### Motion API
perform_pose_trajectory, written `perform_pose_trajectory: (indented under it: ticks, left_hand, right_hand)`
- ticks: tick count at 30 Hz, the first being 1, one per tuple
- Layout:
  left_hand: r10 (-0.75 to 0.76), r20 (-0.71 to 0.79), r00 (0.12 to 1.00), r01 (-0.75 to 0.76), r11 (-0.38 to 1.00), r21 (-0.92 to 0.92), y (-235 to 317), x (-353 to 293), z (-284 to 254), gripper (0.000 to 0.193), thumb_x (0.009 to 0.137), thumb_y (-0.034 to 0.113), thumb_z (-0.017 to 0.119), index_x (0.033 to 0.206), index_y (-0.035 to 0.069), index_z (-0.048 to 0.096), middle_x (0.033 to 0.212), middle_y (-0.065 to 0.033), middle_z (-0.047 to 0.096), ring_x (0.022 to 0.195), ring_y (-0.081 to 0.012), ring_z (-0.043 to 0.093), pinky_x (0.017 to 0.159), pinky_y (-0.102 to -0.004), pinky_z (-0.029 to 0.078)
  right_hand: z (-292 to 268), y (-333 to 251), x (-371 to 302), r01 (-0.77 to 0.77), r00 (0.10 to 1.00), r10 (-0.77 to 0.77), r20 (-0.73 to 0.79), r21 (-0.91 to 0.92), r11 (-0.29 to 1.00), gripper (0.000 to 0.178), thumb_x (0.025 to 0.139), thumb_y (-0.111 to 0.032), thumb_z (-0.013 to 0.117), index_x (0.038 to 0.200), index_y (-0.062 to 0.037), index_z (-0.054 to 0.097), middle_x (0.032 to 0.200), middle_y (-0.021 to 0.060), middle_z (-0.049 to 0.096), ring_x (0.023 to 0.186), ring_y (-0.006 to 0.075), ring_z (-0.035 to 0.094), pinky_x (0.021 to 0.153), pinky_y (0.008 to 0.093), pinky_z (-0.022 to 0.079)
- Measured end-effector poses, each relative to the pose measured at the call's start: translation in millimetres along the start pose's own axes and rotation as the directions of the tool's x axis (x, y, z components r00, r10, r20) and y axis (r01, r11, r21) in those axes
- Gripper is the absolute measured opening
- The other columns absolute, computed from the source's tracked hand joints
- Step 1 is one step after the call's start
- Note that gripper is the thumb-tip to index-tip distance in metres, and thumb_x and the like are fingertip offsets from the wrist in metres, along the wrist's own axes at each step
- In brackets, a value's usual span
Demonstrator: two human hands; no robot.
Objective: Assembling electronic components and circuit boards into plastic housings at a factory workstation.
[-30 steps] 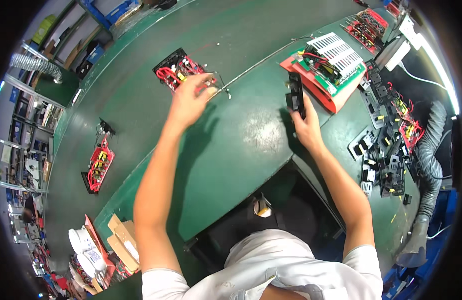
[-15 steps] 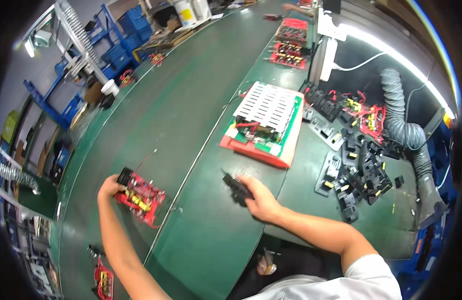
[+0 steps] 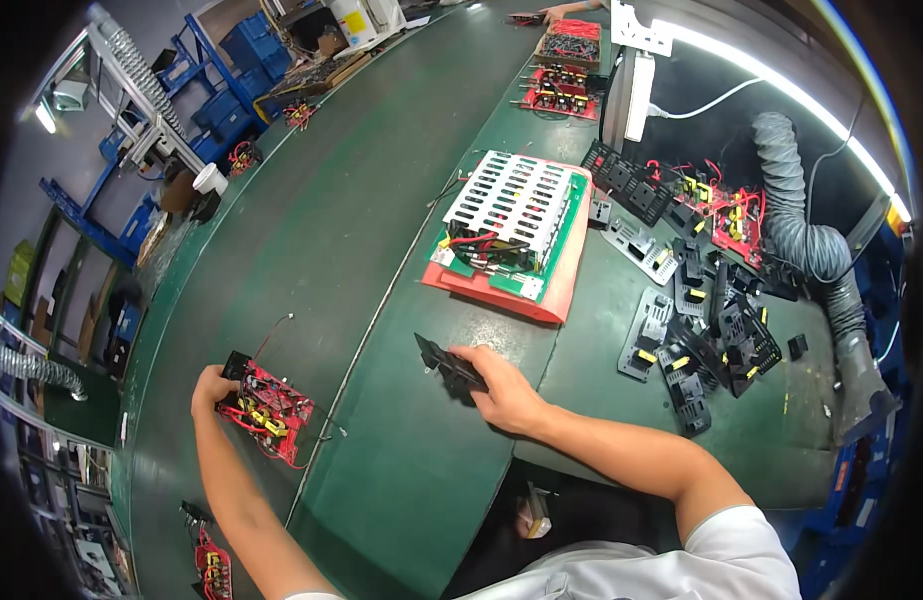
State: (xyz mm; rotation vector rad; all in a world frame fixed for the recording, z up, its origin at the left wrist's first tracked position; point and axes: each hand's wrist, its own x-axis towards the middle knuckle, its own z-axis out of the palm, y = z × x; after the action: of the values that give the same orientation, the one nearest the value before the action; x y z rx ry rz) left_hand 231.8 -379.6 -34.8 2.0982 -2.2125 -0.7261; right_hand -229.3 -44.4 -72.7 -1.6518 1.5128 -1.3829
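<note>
My left hand (image 3: 212, 389) is closed on the black end piece of a red circuit board (image 3: 273, 412), which lies on the green belt at the left. Yellow components and loose red wires cover the board. Over the near strip of the bench, my right hand (image 3: 507, 394) pinches a thin black plastic panel (image 3: 447, 364) by its right end. The panel is tilted, and its far end points up and left. The fingertips under it are partly hidden.
Beyond my right hand a white slotted metal cover (image 3: 511, 195) sits on a green board over a red-orange base. Several black plastic panels (image 3: 686, 390) are piled at right, beside a grey flexible duct (image 3: 781, 180). Another red board (image 3: 213, 565) lies lower left. Another person's hand (image 3: 559, 12) shows far off.
The whole view has shifted slightly. Both hands keep their hold, and the black panel in my right hand shows at a slightly different tilt.
</note>
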Motion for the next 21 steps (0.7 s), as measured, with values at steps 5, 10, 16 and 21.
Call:
perform_pose_trajectory:
  ticks: [5,10,16,21]
  left_hand:
    - [0.139,-0.166,0.976,-0.116,0.983,0.144,26.1,-55.3,-49.5,0.031,0.065,0.015,0.08,0.091,0.0,0.071,0.079,-0.0149,0.072,0.071,-0.0246,0.069,0.069,-0.0391,0.053]
    - [0.197,-0.401,0.895,-0.03,0.922,0.386,113.6,-137.8,-90.9,0.037,0.067,0.03,0.078,0.092,0.004,0.071,0.086,-0.0183,0.071,0.083,-0.0336,0.07,0.074,-0.0422,0.052]
    - [0.06,-0.394,0.917,-0.136,0.977,-0.168,140.5,-203.8,-67.4,0.033,0.077,0.027,0.072,0.081,-0.005,0.069,0.07,-0.0044,0.066,0.06,-0.0117,0.059,0.056,-0.0296,0.044]
    - [-0.053,-0.239,0.969,-0.051,0.912,-0.407,154.5,-255.6,17.6,0.026,0.08,0.025,0.071,0.081,-0.001,0.067,0.073,-0.0019,0.063,0.06,-0.0098,0.056,0.054,-0.0267,0.041]
  right_hand:
    - [3.7,3.3,-1.9,-0.022,0.999,0.024,-0.042,0.043,0.999,0.058,0.075,0.01,0.053,0.131,-0.0032,0.05,0.112,0.0193,0.057,0.106,0.0371,0.059,0.093,0.0404,0.047]
    - [9.1,22.1,3.4,-0.044,0.976,0.068,-0.207,0.119,0.992,0.043,0.085,0.003,0.052,0.128,0.0009,0.05,0.101,0.0148,0.063,0.094,0.0233,0.063,0.082,0.0337,0.051]
    - [8.5,36.1,16.4,-0.101,0.929,0.304,-0.212,0.646,0.757,0.026,0.09,0.001,0.053,0.116,-0.0004,0.051,0.098,0.0095,0.063,0.083,0.0157,0.064,0.072,0.0297,0.053]
    - [3.3,40.3,16.1,-0.095,0.931,0.323,-0.171,0.74,0.665,0.024,0.089,0.001,0.053,0.113,-0.0005,0.052,0.097,0.0092,0.063,0.084,0.018,0.065,0.073,0.0313,0.054]
